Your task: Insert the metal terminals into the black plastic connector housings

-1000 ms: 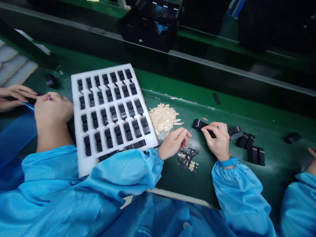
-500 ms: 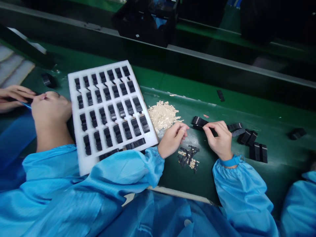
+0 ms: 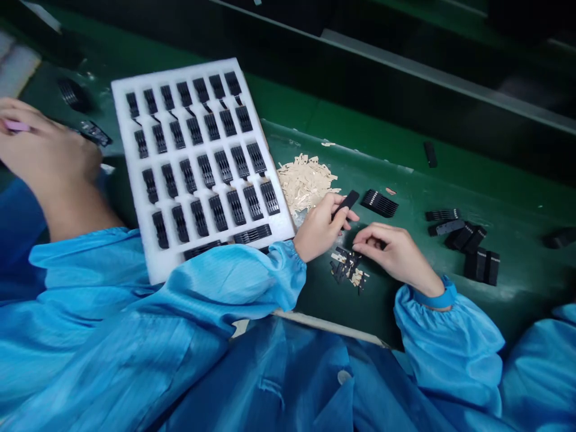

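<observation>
A small flat black rectangular piece (image 3: pixel 346 204) sticks up between the thumb and fingers of my left hand (image 3: pixel 317 227). My right hand (image 3: pixel 395 251) is pinched closed, thumb against fingertips; anything between them is too small to make out. Its fingertips are over the edge of a small heap of black and beige strips (image 3: pixel 349 268). Close behind the hands lies a row of black pieces packed side by side (image 3: pixel 379 204). A pile of beige flat pieces (image 3: pixel 306 180) spreads beyond my left hand.
At left, a white foam tray (image 3: pixel 121 129) holds rows of black parts. Several black blocks (image 3: pixel 481 266) lie at right, and a single black piece (image 3: pixel 430 154) farther back. Another person's hand (image 3: pixel 54 144) is at far left; a blue sleeve (image 3: pixel 540 360) shows at right.
The view has shifted somewhat. My left hand now holds the black piece in plain sight. My right hand has left the row of black pieces and come left and nearer, to the strip heap.
</observation>
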